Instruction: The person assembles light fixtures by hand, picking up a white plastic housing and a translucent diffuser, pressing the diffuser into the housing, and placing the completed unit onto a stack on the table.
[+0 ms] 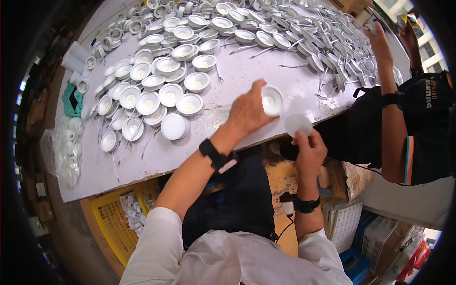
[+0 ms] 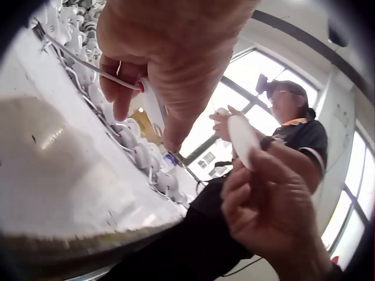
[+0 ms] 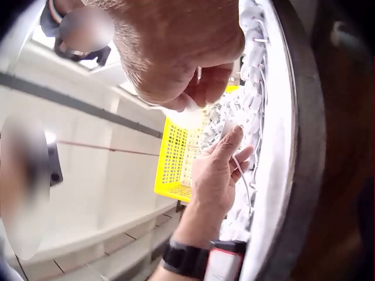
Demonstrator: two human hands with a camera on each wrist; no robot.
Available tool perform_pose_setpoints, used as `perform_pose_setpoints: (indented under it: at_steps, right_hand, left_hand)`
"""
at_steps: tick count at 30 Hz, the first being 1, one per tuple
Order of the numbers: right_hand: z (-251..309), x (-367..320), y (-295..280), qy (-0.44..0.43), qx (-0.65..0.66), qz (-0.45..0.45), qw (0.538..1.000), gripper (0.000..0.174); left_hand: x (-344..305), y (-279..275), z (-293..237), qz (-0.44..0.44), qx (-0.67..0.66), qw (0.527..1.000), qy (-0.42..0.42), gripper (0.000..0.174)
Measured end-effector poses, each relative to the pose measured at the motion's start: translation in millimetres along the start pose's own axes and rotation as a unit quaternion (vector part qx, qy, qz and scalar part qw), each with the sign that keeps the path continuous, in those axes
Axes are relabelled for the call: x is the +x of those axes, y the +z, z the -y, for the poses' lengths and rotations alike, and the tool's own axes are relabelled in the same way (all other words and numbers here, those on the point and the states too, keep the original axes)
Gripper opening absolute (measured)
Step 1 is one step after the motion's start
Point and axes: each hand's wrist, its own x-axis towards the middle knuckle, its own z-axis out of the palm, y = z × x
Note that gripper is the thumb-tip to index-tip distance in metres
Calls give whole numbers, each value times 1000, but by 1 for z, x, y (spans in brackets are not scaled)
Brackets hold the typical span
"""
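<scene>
My left hand (image 1: 247, 112) grips a small white downlight housing (image 1: 272, 100) by its rim, its open face with a pale inside turned up. In the left wrist view a white cable (image 2: 88, 65) runs from the back of this housing, past the fingers. My right hand (image 1: 311, 151) pinches a thin round white diffuser disc (image 1: 298, 125) between thumb and fingers. The disc is beside the housing, a little apart from it, out past the table's front edge. The left wrist view shows this disc (image 2: 243, 140) nearly edge-on.
Many downlights (image 1: 171, 95) with trailing cables cover the white table (image 1: 228, 97). One downlight (image 1: 174, 126) has a closed white face. Bagged white parts (image 1: 69, 149) lie at the left edge. A yellow crate (image 1: 111, 223) is below the table; another person (image 1: 403, 123) works at right.
</scene>
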Motion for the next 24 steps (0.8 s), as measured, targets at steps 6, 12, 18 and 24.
perform_pose_setpoints:
  at_steps: [6, 12, 18, 24]
  right_hand:
    - [17, -10, 14, 283, 265, 121, 914, 31]
    - [42, -31, 32, 279, 273, 168, 905, 37]
    - [64, -45, 50, 287, 301, 184, 890, 36]
    - [77, -55, 62, 301, 321, 202, 875, 37]
  left_hand:
    - [-72, -21, -8, -7, -100, 992, 80, 74]
    - [-110, -35, 10, -40, -87, 988, 122, 75]
    - [-133, -55, 20, -61, -90, 988, 107, 76]
    - [-154, -96, 18, -10, -178, 978, 106, 67]
